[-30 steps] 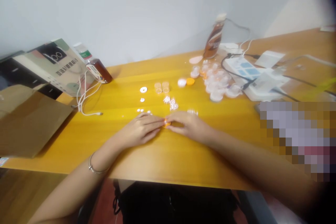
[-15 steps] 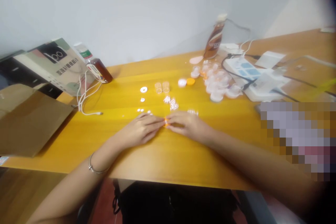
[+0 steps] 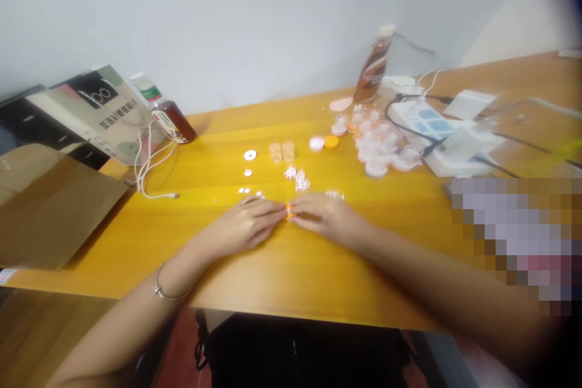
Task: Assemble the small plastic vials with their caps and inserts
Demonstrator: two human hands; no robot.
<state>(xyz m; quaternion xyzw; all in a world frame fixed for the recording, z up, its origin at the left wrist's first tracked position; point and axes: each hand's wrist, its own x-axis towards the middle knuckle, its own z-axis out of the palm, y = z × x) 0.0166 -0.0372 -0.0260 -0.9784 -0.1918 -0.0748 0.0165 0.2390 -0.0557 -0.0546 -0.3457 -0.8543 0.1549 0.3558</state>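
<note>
Both of my hands rest on the yellow wooden table [image 3: 291,267] with their fingertips meeting over a small orange cap [image 3: 288,211]. My left hand [image 3: 243,224], a silver bracelet on its wrist, pinches the cap from the left. My right hand [image 3: 324,216] pinches it from the right. Just beyond my fingers lie small white ring-shaped parts [image 3: 297,178], tiny white discs [image 3: 248,191], a white washer [image 3: 250,155] and two small clear cups [image 3: 281,151].
A pile of clear and white caps [image 3: 379,142], a white cap and an orange cap [image 3: 331,141] lie farther back. A brown bottle [image 3: 373,66] stands by a white power strip [image 3: 436,127]. At left are a lying bottle [image 3: 166,114], a white cable [image 3: 150,163], a box [image 3: 95,112] and a brown bag [image 3: 50,209].
</note>
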